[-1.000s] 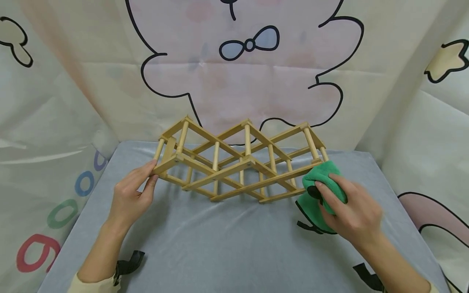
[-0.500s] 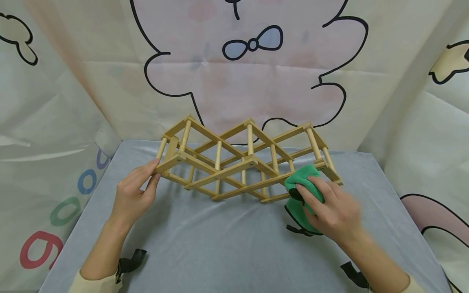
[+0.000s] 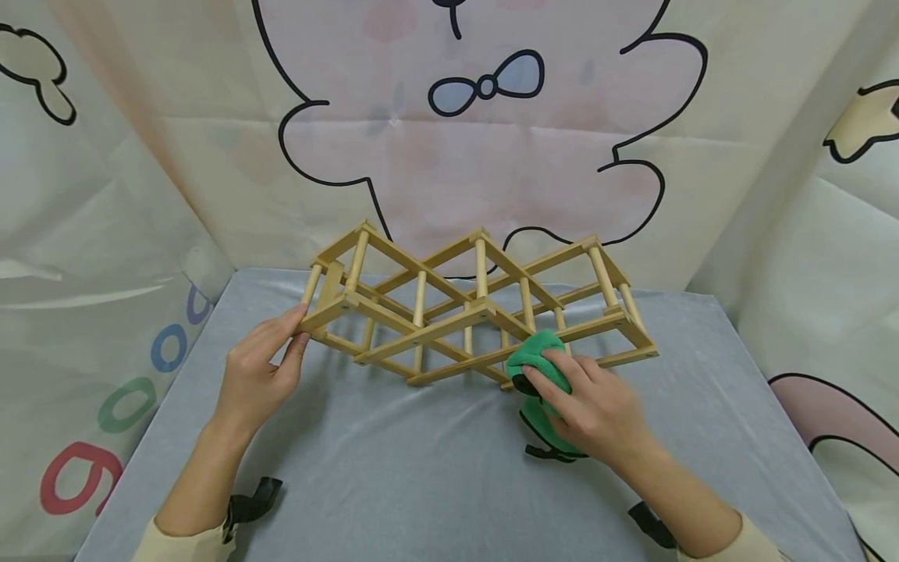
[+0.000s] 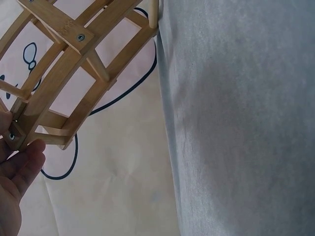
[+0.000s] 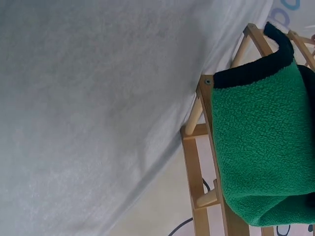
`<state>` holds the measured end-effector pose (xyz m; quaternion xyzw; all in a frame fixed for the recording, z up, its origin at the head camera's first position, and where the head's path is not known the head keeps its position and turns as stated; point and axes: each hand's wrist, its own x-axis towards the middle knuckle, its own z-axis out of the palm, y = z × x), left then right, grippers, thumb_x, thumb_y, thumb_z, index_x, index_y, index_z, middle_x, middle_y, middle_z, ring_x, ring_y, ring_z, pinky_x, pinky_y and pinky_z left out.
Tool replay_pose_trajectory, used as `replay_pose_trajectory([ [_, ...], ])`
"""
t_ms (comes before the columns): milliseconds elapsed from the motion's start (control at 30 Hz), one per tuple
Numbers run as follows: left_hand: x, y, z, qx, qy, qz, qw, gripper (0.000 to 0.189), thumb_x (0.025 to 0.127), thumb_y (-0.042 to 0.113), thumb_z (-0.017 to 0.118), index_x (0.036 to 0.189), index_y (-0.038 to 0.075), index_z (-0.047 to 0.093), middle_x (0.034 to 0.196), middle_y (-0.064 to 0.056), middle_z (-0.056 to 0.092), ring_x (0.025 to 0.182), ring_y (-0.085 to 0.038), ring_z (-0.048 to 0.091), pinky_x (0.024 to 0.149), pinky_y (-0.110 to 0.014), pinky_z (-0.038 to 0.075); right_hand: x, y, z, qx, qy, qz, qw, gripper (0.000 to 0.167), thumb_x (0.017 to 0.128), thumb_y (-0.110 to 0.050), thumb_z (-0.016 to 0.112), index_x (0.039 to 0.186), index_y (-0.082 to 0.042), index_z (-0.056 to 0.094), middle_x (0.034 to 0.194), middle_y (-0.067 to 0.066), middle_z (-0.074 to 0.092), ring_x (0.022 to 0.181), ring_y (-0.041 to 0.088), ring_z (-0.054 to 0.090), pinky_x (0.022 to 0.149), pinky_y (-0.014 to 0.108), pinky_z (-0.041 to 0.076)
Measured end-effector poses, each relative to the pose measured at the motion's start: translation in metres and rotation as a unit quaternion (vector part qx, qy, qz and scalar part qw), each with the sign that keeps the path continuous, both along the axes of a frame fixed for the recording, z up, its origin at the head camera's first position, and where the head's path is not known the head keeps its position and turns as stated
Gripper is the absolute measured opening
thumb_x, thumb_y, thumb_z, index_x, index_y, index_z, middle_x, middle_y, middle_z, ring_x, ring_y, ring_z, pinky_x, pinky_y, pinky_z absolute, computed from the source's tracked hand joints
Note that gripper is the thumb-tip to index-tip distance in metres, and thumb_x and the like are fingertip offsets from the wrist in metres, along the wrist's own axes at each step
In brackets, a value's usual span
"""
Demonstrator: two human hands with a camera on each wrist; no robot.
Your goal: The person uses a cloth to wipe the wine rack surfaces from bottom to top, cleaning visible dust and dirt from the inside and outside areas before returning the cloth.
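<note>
A folding lattice rack [image 3: 421, 334] of pale wooden slats and round dowels stretches across the head view. My left hand [image 3: 260, 367] pinches its left end corner between thumb and fingers. In the left wrist view, those fingertips [image 4: 33, 152] lie at the corner by a screw. A green fleecy cloth [image 3: 537, 359] with black edging is bunched in my right hand [image 3: 597, 406], against the lower front slat right of the middle. Close up in the right wrist view, the cloth [image 5: 266, 142] drapes over the slats and hides part of them. My right hand is out of that view.
The table [image 3: 393, 484] wears a grey-blue cover, with the rack over its back half. Behind it hangs a printed backdrop [image 3: 211, 187], and similar sheets flank both sides. A black strap [image 3: 253, 501] sticks out at the left wrist, another strap [image 3: 652, 524] at the right.
My right hand has slid the green cloth leftward along the lower front slat, uncovering the rack's right end. The left hand keeps its grip on the left corner, and the rack stays nearly in place.
</note>
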<state>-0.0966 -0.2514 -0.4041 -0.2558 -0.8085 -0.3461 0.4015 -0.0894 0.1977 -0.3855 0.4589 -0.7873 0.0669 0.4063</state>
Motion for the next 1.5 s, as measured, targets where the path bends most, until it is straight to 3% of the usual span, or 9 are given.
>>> replay_pose_trajectory([
  [267, 0.001, 0.001, 0.002, -0.004, -0.006, 0.009, 0.9999, 0.049, 0.082, -0.018, 0.074, 0.130, -0.008, 0.070, 0.114, -0.025, 0.075, 0.091, -0.040, 0.073, 0.102, -0.013, 0.047, -0.001, -0.004, -0.001, -0.002, 0.000, 0.004, 1.0000, 0.036, 0.092, -0.006, 0.053, 0.119, -0.007, 0.077, 0.116, 0.022, 0.071, 0.071, 0.036, 0.064, 0.046, 0.041, 0.055],
  [700, 0.002, 0.000, 0.005, -0.005, -0.008, 0.015, 0.9998, 0.049, 0.082, -0.018, 0.073, 0.130, -0.008, 0.070, 0.115, -0.024, 0.075, 0.091, -0.040, 0.073, 0.103, -0.013, 0.046, -0.005, -0.024, 0.016, -0.012, 0.002, -0.002, 0.9999, 0.033, 0.096, -0.009, 0.055, 0.120, -0.009, 0.076, 0.113, 0.022, 0.070, 0.069, 0.034, 0.063, 0.047, 0.041, 0.054],
  [1500, 0.002, 0.000, 0.001, -0.006, -0.006, 0.011, 0.9999, 0.051, 0.080, -0.018, 0.075, 0.129, -0.008, 0.070, 0.114, -0.024, 0.075, 0.092, -0.041, 0.073, 0.104, -0.013, 0.045, -0.003, -0.057, 0.041, -0.057, 0.022, 0.028, 0.9978, 0.037, 0.086, -0.004, 0.058, 0.119, -0.009, 0.076, 0.114, 0.021, 0.069, 0.072, 0.034, 0.063, 0.051, 0.041, 0.057],
])
